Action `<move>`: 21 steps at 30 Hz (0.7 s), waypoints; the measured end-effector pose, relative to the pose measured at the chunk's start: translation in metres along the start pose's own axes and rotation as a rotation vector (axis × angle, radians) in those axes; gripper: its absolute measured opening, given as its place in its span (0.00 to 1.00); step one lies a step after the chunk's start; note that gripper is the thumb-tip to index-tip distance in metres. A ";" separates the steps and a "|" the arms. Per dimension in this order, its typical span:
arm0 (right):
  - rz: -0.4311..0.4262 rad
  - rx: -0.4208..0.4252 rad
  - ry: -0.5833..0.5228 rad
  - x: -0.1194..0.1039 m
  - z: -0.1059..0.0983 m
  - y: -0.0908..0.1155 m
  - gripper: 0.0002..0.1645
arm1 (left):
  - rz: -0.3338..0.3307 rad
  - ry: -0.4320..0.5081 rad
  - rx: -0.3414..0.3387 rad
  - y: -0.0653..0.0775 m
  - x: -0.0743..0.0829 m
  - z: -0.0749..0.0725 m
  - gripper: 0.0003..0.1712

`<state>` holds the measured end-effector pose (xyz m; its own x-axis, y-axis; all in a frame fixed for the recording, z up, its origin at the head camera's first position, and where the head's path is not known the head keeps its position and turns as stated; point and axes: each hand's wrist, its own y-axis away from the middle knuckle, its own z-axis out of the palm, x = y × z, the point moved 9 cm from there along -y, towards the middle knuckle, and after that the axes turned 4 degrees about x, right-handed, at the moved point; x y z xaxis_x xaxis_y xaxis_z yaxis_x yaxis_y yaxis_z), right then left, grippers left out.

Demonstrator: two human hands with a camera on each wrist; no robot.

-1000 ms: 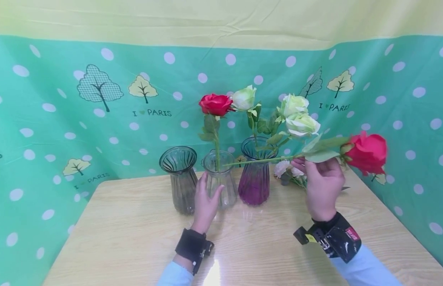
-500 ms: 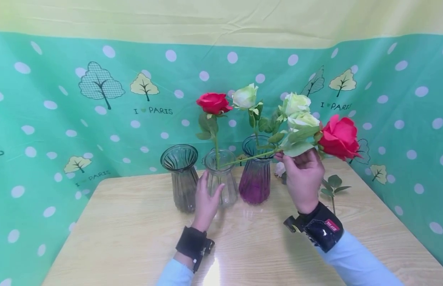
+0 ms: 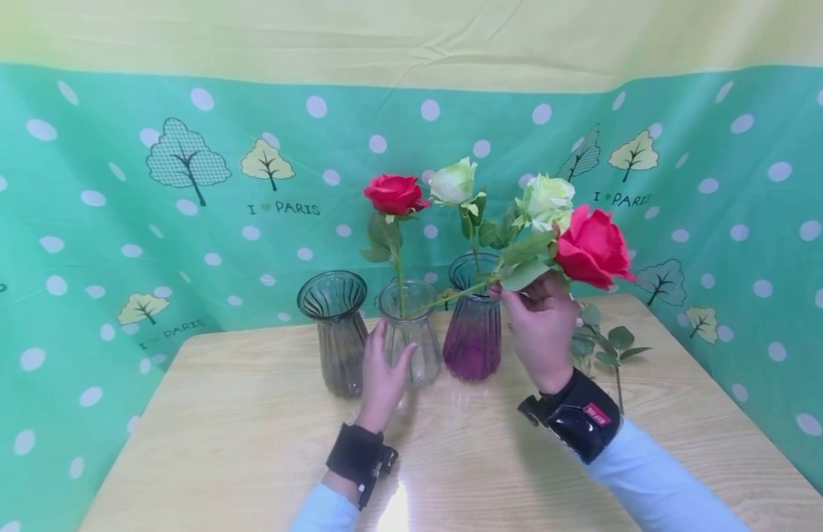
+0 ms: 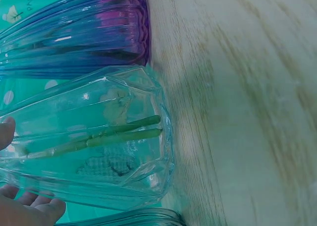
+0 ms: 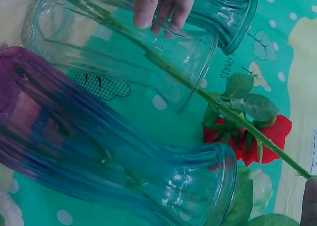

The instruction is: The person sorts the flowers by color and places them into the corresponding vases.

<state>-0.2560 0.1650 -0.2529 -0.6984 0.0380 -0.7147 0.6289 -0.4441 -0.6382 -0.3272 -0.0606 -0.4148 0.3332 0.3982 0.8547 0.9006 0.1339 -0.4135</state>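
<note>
A clear glass vase (image 3: 421,358) stands upright mid-table, with my left hand (image 3: 383,377) gripping its side, thumb and fingers on either side of the glass. One red rose (image 3: 394,194) rises from it. A second red rose (image 3: 594,247) slants across in front of the purple vase; my right hand (image 3: 541,325) pinches its stem just below the leaves. This stem (image 5: 237,119) runs down into the clear vase's mouth. Through the glass in the left wrist view, green stem ends (image 4: 148,133) show near the base. My right fingertips are mostly outside the right wrist view.
Close on the right stands a purple-blue vase (image 3: 473,347) with pale green-white roses (image 3: 453,182). A grey glass vase (image 3: 341,355) is close on the left. Leafy stems (image 3: 617,340) lie on the wooden table (image 3: 238,443) at right; a dotted curtain (image 3: 252,281) hangs behind.
My right hand has moved left with its red rose, whose head has come left and risen, steepening the stem. The left hand keeps its grip on the clear vase.
</note>
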 end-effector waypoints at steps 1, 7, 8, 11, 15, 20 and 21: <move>0.017 -0.003 -0.001 0.002 0.002 0.000 0.15 | -0.001 0.000 0.000 0.000 0.000 0.000 0.42; 0.091 -0.028 0.039 0.013 0.008 0.004 0.13 | -0.018 0.009 -0.013 0.001 -0.003 0.000 0.42; 0.100 -0.032 0.053 0.015 0.008 0.004 0.13 | -0.021 0.010 -0.015 0.001 -0.003 0.001 0.42; 0.129 -0.045 0.094 0.020 0.009 0.006 0.14 | -0.031 0.012 -0.022 0.001 -0.004 0.003 0.42; 0.161 -0.060 0.148 0.027 0.012 0.008 0.15 | -0.038 0.015 -0.030 0.001 -0.005 0.004 0.42; 0.164 -0.103 0.195 0.033 0.021 0.008 0.15 | -0.046 0.017 -0.032 0.001 -0.005 0.004 0.43; 0.158 -0.110 0.200 0.033 0.022 0.008 0.15 | -0.049 0.016 -0.031 0.001 -0.005 0.004 0.43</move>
<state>-0.2819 0.1428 -0.2751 -0.5146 0.1566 -0.8430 0.7656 -0.3588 -0.5340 -0.3295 -0.0595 -0.4207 0.2927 0.3769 0.8788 0.9240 0.1249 -0.3613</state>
